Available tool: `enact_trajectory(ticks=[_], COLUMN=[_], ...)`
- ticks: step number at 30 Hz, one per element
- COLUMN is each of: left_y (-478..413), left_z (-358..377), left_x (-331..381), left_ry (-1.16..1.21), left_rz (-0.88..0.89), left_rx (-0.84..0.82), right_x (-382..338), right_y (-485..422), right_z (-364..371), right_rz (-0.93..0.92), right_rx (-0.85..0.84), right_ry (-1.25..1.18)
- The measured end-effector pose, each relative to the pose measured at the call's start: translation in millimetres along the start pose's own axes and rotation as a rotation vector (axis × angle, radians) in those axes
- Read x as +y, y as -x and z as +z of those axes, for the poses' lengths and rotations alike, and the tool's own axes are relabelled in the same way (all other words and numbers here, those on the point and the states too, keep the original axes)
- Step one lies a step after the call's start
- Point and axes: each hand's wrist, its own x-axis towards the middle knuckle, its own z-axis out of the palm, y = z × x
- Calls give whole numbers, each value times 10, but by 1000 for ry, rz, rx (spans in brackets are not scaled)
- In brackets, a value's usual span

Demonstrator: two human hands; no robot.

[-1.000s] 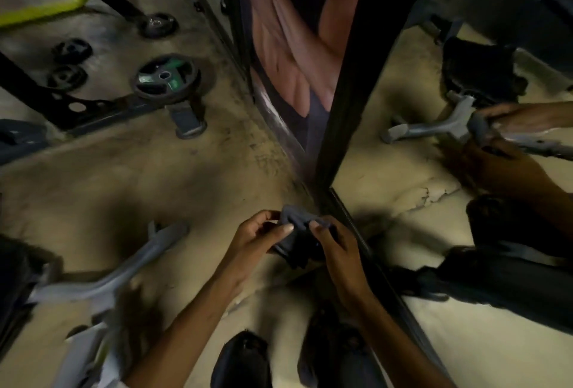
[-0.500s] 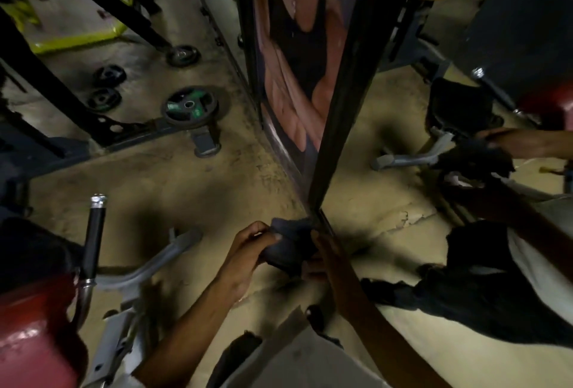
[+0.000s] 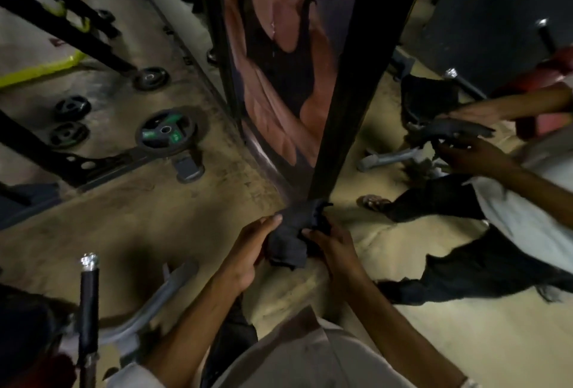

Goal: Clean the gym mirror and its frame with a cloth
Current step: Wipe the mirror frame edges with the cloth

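A dark cloth (image 3: 291, 238) is bunched between both my hands, just in front of the bottom end of the mirror's black frame (image 3: 347, 83). My left hand (image 3: 248, 251) grips the cloth's left side, thumb on top. My right hand (image 3: 335, 248) pinches its right side. The mirror (image 3: 434, 232) fills the right of the view and reflects my arms, the cloth and my legs. A poster of a muscular torso (image 3: 279, 71) stands left of the frame.
Weight plates (image 3: 167, 133) and black rack legs (image 3: 62, 151) lie on the concrete floor at left. A grey machine arm (image 3: 148, 307) and a black-gripped bar (image 3: 88, 304) stand at the lower left, close to my left forearm.
My view has risen and moved back from the floor, so more of the frame and poster shows. Both hands keep hold of the cloth and rework it near the frame's base.
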Motion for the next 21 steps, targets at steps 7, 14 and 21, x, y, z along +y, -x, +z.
enact_trajectory(ticks=[7, 14, 21], left_y=[-444, -774, -651], left_z=[-356, -668, -414], left_x=[654, 943, 1161], left_ry=[-195, -147, -388], left_rz=[12, -191, -32], left_rx=[-185, -316, -425], right_x=[-113, -159, -179], right_y=[-147, -3, 118], right_z=[575, 936, 899], right_rz=[-117, -281, -227], right_rx=[181, 242, 233], right_ry=[-148, -102, -106])
